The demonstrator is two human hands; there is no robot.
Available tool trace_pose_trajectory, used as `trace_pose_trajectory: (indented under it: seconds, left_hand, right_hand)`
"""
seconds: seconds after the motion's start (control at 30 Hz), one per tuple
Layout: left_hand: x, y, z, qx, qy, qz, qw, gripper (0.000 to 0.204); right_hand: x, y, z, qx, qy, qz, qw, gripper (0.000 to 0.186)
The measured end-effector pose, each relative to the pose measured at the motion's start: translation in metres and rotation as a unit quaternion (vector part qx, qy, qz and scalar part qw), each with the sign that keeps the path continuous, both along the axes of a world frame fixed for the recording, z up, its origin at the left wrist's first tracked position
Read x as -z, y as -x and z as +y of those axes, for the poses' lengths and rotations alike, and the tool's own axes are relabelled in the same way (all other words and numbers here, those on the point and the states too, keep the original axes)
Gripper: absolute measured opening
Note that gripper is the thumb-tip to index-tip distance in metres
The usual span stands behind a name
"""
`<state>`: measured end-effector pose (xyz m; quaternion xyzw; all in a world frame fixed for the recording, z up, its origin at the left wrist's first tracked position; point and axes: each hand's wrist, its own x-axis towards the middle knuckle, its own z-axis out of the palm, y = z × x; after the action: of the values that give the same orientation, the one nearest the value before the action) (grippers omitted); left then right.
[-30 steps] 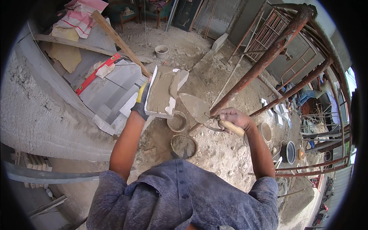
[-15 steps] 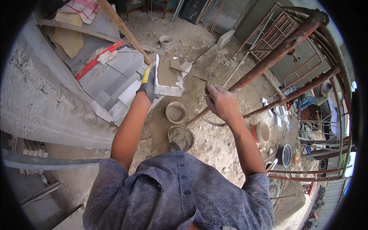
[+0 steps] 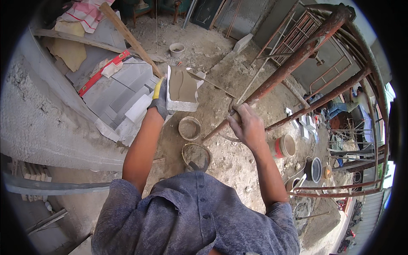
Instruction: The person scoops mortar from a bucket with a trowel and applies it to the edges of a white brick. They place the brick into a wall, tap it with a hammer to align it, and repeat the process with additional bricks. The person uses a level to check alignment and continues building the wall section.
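My left hand (image 3: 160,100), in a grey and yellow glove, grips the left side of a pale lightweight block (image 3: 182,106), held up in front of me. Grey wet mortar (image 3: 179,85) covers most of the block's upper face, with a curved groove through it. In my bare right hand (image 3: 250,124) is a trowel (image 3: 215,85), its handle enclosed by my fingers. The trowel reaches leftward, seen nearly edge-on, with its tip by the block's upper right edge. Below the block stands a round bucket of mortar (image 3: 189,128).
Rusty scaffold tubes (image 3: 297,59) slant close past my right hand. Stacked grey blocks (image 3: 131,80) and a red spirit level (image 3: 102,73) lie left, beside a leaning timber (image 3: 129,36). Another bucket (image 3: 196,148) stands near my body, a red-and-white bucket (image 3: 282,146) to the right. A person (image 3: 340,108) crouches far right.
The trowel has drawn off the mortar to the block's right edge and turned edge-on. The mortar is smoother, with a curved groove. My view has shifted slightly.
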<state>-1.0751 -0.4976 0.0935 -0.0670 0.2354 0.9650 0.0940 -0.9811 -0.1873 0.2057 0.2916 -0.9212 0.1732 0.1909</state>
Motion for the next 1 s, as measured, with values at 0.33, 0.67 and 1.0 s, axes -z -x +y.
trace_pose_trajectory:
  seconds: [0.33, 0.67, 1.0]
  left_hand:
    - [-0.051, -0.065, 0.014, 0.105, -0.054, 0.103, 0.988, 0.065]
    - [-0.036, -0.054, 0.006, -0.088, 0.14, 0.005, 0.986, 0.051]
    - [-0.026, -0.022, 0.011, -0.13, 0.145, 0.006, 0.981, 0.052]
  right_hand:
    - [0.053, 0.097, 0.0, -0.025, -0.033, 0.163, 0.986, 0.021]
    - [0.026, 0.061, -0.04, -0.021, 0.011, 0.055, 0.998, 0.019]
    - [0.026, 0.0, -0.033, -0.028, -0.052, 0.06, 0.996, 0.018]
